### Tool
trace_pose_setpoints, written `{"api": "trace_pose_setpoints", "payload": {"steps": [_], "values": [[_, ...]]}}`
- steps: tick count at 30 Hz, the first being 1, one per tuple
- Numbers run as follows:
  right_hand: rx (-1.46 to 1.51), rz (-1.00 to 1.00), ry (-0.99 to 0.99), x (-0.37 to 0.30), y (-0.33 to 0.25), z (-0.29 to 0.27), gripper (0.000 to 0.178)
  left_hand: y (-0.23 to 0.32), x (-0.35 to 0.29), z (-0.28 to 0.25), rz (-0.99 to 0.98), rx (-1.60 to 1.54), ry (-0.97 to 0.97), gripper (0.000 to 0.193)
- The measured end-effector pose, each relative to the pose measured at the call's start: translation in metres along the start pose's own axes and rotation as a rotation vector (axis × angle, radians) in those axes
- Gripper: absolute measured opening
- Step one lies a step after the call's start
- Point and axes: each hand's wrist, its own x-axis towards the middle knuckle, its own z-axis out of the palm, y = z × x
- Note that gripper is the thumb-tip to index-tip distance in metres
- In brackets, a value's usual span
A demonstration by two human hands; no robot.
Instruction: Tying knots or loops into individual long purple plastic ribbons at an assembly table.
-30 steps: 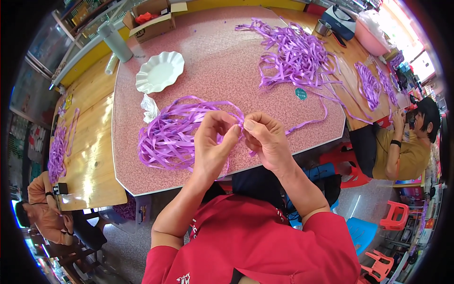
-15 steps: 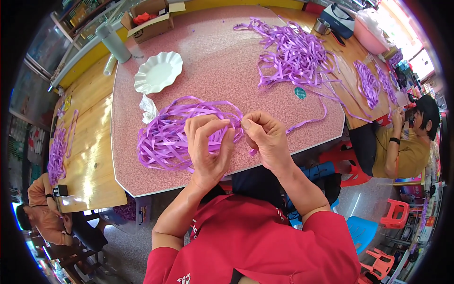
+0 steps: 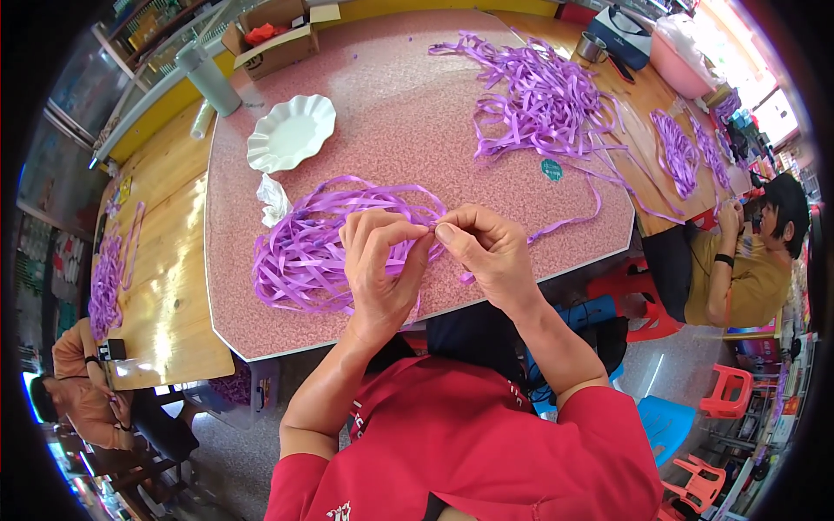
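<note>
My left hand and my right hand meet fingertip to fingertip above the near edge of the table. Both pinch a purple ribbon, and most of the pinched bit is hidden by the fingers. From behind my right hand a ribbon strand runs over the table toward a big loose heap of purple ribbon at the far right. Behind and left of my left hand lies a looped bundle of purple ribbon, partly covered by that hand.
A white scalloped plate and a crumpled tissue lie on the pink table. Farther back stand a pale green bottle and a cardboard box. Two other people sit at wooden side tables with more ribbon.
The fingertips of both hands have come closer together, my right hand shifting slightly left. The bundle and the heap lie as before.
</note>
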Motion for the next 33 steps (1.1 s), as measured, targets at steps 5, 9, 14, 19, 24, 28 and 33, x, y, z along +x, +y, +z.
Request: {"api": "trace_pose_setpoints", "payload": {"steps": [5,9,14,19,24,28,33], "values": [[-0.032,-0.035,-0.081,0.0,0.002,-0.007,0.013,0.0,-0.005,0.001,-0.157,-0.182,-0.034,0.023],[-0.012,-0.032,-0.125,0.002,0.001,-0.009,0.013,0.0,-0.007,-0.002,-0.483,-0.672,-0.113,0.015],[-0.087,-0.024,-0.113,0.001,-0.004,-0.01,0.012,-0.001,-0.007,-0.002,-0.562,-0.807,-0.138,0.015],[-0.132,-0.009,-0.094,0.001,-0.003,-0.012,0.01,-0.001,-0.007,-0.003,-0.539,-0.833,-0.139,0.016],[-0.085,0.042,-0.052,0.001,-0.003,-0.011,0.01,0.004,-0.006,-0.002,-0.569,-0.818,-0.105,0.015],[-0.135,-0.029,-0.047,0.003,0.003,-0.013,0.011,0.003,-0.008,-0.003,-0.551,-0.698,-0.121,0.011],[-0.19,-0.033,-0.049,0.003,-0.004,-0.011,0.011,0.001,-0.008,-0.004,-0.485,-0.57,-0.093,0.009]]}}
